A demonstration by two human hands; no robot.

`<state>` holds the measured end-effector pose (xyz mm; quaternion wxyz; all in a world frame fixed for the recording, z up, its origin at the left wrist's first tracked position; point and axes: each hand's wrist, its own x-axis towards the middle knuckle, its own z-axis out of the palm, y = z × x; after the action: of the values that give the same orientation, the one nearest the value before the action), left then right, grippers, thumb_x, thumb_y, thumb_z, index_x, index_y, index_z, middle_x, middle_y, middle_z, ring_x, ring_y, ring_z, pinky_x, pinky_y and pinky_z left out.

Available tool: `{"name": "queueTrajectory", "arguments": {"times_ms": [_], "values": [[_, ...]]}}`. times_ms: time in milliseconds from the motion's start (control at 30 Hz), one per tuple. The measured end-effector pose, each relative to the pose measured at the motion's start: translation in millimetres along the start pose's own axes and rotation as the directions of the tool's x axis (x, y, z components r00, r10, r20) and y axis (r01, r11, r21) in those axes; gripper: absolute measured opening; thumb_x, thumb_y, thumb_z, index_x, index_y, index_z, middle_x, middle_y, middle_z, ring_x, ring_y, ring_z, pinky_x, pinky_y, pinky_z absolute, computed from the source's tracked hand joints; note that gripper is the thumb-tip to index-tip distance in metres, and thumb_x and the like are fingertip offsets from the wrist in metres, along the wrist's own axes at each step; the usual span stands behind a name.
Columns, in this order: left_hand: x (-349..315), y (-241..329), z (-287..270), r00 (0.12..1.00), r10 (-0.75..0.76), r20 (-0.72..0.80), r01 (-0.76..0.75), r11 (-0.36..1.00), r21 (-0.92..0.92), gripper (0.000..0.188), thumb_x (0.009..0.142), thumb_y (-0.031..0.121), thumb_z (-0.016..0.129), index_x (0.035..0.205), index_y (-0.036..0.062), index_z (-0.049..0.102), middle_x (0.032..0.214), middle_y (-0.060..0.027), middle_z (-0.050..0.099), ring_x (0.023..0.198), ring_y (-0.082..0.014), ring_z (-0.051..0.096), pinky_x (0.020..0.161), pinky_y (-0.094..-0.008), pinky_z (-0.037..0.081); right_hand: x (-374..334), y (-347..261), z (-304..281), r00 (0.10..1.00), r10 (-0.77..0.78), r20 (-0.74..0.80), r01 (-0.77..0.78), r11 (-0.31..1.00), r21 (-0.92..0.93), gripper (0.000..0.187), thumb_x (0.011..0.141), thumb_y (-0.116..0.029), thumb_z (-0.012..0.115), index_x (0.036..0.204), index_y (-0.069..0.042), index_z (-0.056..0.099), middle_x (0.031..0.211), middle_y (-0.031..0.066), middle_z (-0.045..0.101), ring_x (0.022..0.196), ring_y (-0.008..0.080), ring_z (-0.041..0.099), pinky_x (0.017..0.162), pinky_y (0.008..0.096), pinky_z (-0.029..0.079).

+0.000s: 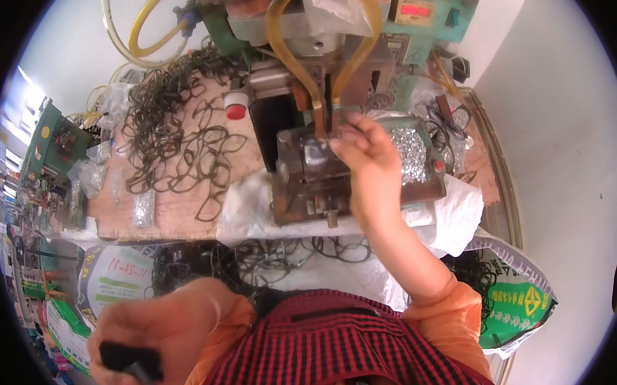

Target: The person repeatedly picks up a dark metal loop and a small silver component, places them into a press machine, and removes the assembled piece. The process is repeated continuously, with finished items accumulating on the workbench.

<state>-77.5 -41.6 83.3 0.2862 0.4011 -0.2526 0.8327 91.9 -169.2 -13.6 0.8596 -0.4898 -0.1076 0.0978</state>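
Note:
Down at the lower left, my left hand (153,330) is curled, blurred and close to the camera. Within its fingers shows a black object (131,358) with a grey rod-like part; its kind is unclear. My right hand (370,152) reaches up to the green machine (421,22), thumb and fingers closed together beside two copper-coloured tips (320,120) fed by a looped yellow hose (370,31). Anything pinched there is too small to make out. Under the fingertips sits a dark metal fixture (297,169) with a shiny plate.
Small shiny metal parts (409,154) fill a tray right of the fixture. Dark loops of cord (207,155) cover the wooden table (179,229) at left, near a red-and-white button (235,106). Printed sacks (516,307) stand below, holding more loops.

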Motion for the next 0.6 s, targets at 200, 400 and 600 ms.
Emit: {"name": "queueTrajectory", "arguments": {"times_ms": [200,400,600], "values": [[-68,-16,-43,0.617,-0.523,0.588,0.074,0.783,0.618,0.009,0.074,-0.005,0.063,0.077,0.0025,0.067,0.082,-0.0092,0.067,0.072,-0.0239,0.061,0.065,-0.0331,0.049,6,-20,-54,0.897,-0.313,0.313,0.438,0.528,-0.728,0.028,0.083,-0.008,0.069,0.11,-0.005,0.07,0.123,0.0218,0.062,0.118,0.0349,0.058,0.103,0.0408,0.044],[-134,-55,4,0.517,-0.384,0.765,0.146,0.92,0.363,0.033,0.072,-0.006,0.07,0.103,0.0026,0.074,0.078,-0.0089,0.064,0.061,-0.0209,0.057,0.053,-0.0296,0.045,27,28,-152,0.862,-0.431,0.268,0.223,-0.151,-0.963,0.023,0.076,-0.019,0.075,0.095,-0.007,0.069,0.118,0.0182,0.064,0.123,0.0383,0.052,0.091,0.0499,0.048],[-143,-60,5,0.508,-0.297,0.808,0.041,0.946,0.321,0.037,0.071,-0.005,0.072,0.106,0.0071,0.075,0.082,-0.0054,0.063,0.061,-0.0203,0.055,0.052,-0.0304,0.045,41,8,-152,0.896,-0.427,0.122,0.211,0.168,-0.963,0.018,0.074,-0.017,0.074,0.087,-0.007,0.067,0.094,0.0172,0.066,0.098,0.0393,0.06,0.085,0.0457,0.048]]}}
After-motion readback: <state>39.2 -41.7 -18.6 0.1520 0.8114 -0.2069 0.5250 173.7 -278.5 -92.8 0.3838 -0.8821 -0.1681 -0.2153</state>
